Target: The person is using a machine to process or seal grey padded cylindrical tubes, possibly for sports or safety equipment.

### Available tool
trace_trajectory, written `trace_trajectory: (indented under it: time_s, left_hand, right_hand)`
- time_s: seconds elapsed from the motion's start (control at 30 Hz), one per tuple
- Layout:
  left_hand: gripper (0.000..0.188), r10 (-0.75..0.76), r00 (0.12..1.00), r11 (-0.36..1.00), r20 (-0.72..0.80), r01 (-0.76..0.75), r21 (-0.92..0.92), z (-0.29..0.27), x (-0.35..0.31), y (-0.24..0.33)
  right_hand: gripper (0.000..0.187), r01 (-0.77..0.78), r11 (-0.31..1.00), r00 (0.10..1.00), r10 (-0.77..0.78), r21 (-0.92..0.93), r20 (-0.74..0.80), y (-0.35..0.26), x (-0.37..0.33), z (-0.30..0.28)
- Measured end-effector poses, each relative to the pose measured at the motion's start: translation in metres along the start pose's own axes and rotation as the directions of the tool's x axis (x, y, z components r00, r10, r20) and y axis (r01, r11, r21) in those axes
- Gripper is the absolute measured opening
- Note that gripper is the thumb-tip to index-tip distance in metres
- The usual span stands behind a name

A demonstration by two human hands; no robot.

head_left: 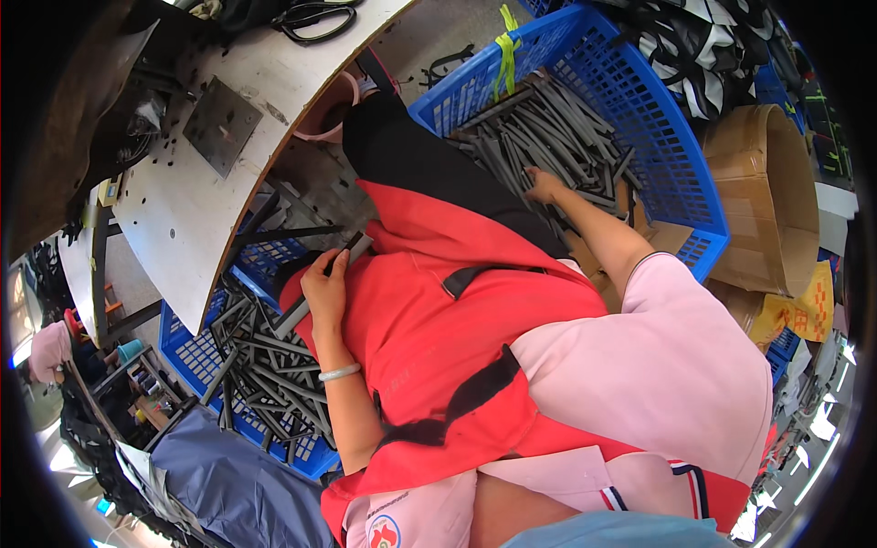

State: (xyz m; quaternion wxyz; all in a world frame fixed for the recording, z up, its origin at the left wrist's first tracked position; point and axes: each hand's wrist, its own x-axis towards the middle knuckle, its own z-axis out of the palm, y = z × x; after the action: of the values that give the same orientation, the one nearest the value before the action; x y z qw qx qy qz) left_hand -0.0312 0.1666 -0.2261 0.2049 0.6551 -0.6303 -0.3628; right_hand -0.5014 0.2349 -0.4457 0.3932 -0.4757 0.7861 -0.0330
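My left hand (326, 285) is closed around a long grey tube-like strip (292, 318), with a dark-ended piece standing out past the fingers. It is beside my red apron (438, 301), above a blue basket (187, 342) heaped with dark grey strips (274, 374). On the other side, my right hand (545, 186) reaches into a larger blue basket (671, 151). Its fingers are bent onto the pile of grey strips (557, 128) and seem to pinch one; the fingertips are partly lost among the strips.
A white worktable (206, 215) with a dark metal plate (222, 126) and black-handled scissors (315, 20) curves along the left. An open cardboard box (763, 201) adjoins the right basket. Under the table edge is a pink bucket (331, 108). Dark blue cloth (237, 484) lies at lower left.
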Motion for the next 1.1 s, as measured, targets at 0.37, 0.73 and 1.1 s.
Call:
trace_trajectory:
  time_s: [0.37, 0.73, 1.1]
  left_hand:
    - [0.015, 0.287, 0.943, 0.945, -0.167, -0.307, -0.111, -0.035, -0.021, 0.101]
    - [0.03, 0.587, 0.807, 0.809, -0.066, -0.58, 0.092, -0.05, -0.045, 0.122]
    - [0.022, 0.333, 0.857, 0.872, 0.394, -0.121, -0.475, -0.086, -0.052, 0.104]
  right_hand:
    - [0.036, 0.631, 0.722, 0.774, -0.613, 0.282, -0.161, -0.231, -0.082, -0.117]
    - [0.034, 0.251, 0.588, 0.704, -0.656, 0.769, 0.272, -0.318, -0.184, -0.07]
    - [0.019, 0.608, 0.791, 0.638, -0.543, 0.076, 0.546, -0.315, -0.204, -0.16]
